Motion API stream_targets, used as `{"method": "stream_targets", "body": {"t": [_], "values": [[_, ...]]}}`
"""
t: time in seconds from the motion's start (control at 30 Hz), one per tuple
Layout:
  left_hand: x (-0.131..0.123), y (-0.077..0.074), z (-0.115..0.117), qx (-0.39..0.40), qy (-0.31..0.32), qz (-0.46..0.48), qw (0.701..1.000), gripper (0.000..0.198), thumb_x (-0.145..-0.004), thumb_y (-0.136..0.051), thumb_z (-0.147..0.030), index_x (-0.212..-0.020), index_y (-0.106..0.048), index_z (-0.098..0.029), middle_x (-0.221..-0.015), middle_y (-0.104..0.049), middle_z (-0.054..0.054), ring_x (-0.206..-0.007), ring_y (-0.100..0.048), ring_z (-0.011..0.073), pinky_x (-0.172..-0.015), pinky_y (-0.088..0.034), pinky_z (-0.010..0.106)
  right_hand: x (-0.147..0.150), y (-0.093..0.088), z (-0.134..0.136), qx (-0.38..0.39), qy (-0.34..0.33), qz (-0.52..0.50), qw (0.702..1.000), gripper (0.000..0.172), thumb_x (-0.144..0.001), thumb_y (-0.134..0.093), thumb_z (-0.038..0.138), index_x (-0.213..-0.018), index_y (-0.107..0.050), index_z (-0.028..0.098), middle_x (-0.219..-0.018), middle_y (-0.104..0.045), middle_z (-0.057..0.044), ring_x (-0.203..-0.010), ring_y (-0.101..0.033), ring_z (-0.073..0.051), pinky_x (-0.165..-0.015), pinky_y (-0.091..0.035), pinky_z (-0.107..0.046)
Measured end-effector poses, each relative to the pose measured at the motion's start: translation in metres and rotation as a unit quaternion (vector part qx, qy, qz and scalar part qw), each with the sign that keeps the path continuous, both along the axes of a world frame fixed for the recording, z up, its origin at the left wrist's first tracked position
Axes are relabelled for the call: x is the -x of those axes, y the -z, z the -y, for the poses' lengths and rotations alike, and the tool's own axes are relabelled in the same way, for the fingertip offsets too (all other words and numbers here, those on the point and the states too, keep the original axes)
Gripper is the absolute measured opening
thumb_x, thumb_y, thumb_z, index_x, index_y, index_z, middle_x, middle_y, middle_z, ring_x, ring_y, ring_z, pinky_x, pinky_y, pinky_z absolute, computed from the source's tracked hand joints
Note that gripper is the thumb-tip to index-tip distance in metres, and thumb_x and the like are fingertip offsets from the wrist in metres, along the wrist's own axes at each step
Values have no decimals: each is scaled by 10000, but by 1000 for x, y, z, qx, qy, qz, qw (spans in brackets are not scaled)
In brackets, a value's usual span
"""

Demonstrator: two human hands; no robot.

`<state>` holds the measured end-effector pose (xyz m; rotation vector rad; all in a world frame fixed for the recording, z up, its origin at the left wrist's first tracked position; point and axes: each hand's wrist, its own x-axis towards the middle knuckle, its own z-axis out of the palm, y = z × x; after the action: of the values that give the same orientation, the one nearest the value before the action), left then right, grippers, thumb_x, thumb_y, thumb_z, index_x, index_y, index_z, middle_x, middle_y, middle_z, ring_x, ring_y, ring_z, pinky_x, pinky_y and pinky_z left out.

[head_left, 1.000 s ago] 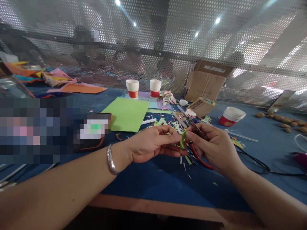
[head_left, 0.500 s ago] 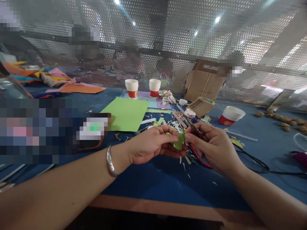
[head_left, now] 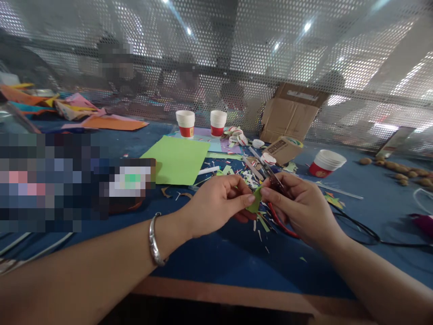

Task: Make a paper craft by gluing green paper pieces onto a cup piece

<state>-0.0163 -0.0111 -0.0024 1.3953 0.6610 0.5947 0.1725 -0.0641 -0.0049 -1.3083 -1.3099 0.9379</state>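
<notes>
Between my hands is a small folded piece of green paper (head_left: 255, 203). My left hand (head_left: 216, 203), with a silver bangle at the wrist, pinches its left side between thumb and fingers. My right hand (head_left: 297, 203) grips red-handled scissors (head_left: 280, 222), the blades pointing up and away to the left. Its thumb and fingertip also hold the paper's upper right edge. Paper scraps (head_left: 264, 223) lie on the table under and behind my hands. A larger green sheet (head_left: 179, 160) lies flat beyond my left hand.
Two stacks of paper cups (head_left: 185, 124) stand at the back, another stack (head_left: 326, 163) at right. A cardboard box (head_left: 287, 113) leans against the perforated screen (head_left: 152, 58). A phone (head_left: 130, 183) lies at left, a black cable (head_left: 361, 229) at right. Walnut-like brown lumps (head_left: 399, 167) sit far right.
My left hand has turned over slightly, its thumb now pressing on the paper's front and its fingers curled more. The right hand and scissors stay nearly in place.
</notes>
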Motion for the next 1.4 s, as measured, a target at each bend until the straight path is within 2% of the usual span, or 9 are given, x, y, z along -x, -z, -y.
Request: {"method": "stream_targets", "body": {"t": [0.2, 0.37, 0.57, 0.7, 0.87, 0.97, 1.07, 1.2, 1.4], "values": [[-1, 0, -3, 3, -61, 26, 998, 210, -832, -770, -309, -838, -630, -152, -771, -706, 11, -716, -694, 129, -613, -526, 211, -1, 3, 1, 6, -6, -23, 1000, 307, -761, -841, 384, -931, -679, 186, -578, -599, 62, -358, -409, -48, -335, -279, -177], [-2, 5, -6, 12, -99, 70, 993, 227, -744, -848, -329, -782, -715, -149, -682, -659, -11, -642, -597, 87, -552, -455, 183, 1, 3, 1, 5, -14, -12, 1000, 285, -826, -781, 448, -890, -671, 193, -466, -536, 75, -349, -403, -66, -345, -286, -188], [-3, 3, -4, 87, -93, 91, 988, 285, -662, -910, -343, -742, -724, -143, -712, -701, 5, -692, -655, 111, -689, -549, 244, 2, 2, 2, 7, -11, -14, 1000, 290, -790, -815, 431, -874, -657, 203, -459, -537, 78, -341, -407, -73, -343, -288, -195], [-2, 2, -3, 99, -73, 74, 990, 289, -689, -894, -360, -732, -707, -144, -711, -705, 9, -710, -680, 121, -676, -544, 234, 1, 3, 2, 5, -11, -10, 1000, 279, -800, -810, 416, -890, -655, 202, -461, -529, 85, -337, -398, -65, -344, -279, -185], [-2, 3, -3, 15, -71, 29, 997, 246, -762, -835, -358, -842, -715, -158, -757, -696, 3, -735, -647, 104, -633, -501, 188, 1, 3, 2, 3, -18, 5, 1000, 294, -832, -768, 470, -882, -649, 206, -472, -535, 74, -342, -396, -69, -343, -275, -195], [-5, 4, -2, -20, -84, 43, 995, 266, -768, -819, -370, -804, -663, -159, -752, -639, -21, -729, -608, 97, -654, -522, 200, 2, 3, 2, 1, -22, 23, 1000, 310, -826, -762, 493, -878, -651, 207, -463, -512, 74, -329, -385, -79, -332, -264, -216], [-7, 4, -3, -2, -82, 64, 995, 276, -786, -790, -329, -741, -575, -161, -709, -597, -35, -707, -619, 107, -697, -573, 258, 3, 0, 1, -34, -5, 66, 997, 266, -829, -766, 449, -870, -670, 204, -571, -594, 36, -417, -475, -94, -398, -366, -225], [-6, 3, -2, 5, -18, 33, 999, 190, -841, -705, -235, -764, -545, -169, -720, -644, -13, -729, -696, 143, -678, -581, 267, 3, -2, 2, -97, 23, 123, 987, 199, -844, -753, 390, -901, -712, 204, -786, -707, -25, -658, -623, -145, -583, -495, -248], [-4, 2, -1, -14, 12, 24, 1000, 154, -867, -663, -193, -786, -533, -177, -758, -675, -6, -749, -719, 149, -698, -585, 268, 3, -2, 4, -49, 8, 143, 989, 201, -874, -710, 391, -943, -717, 203, -554, -596, 36, -427, -483, -101, -396, -321, -232]]}}
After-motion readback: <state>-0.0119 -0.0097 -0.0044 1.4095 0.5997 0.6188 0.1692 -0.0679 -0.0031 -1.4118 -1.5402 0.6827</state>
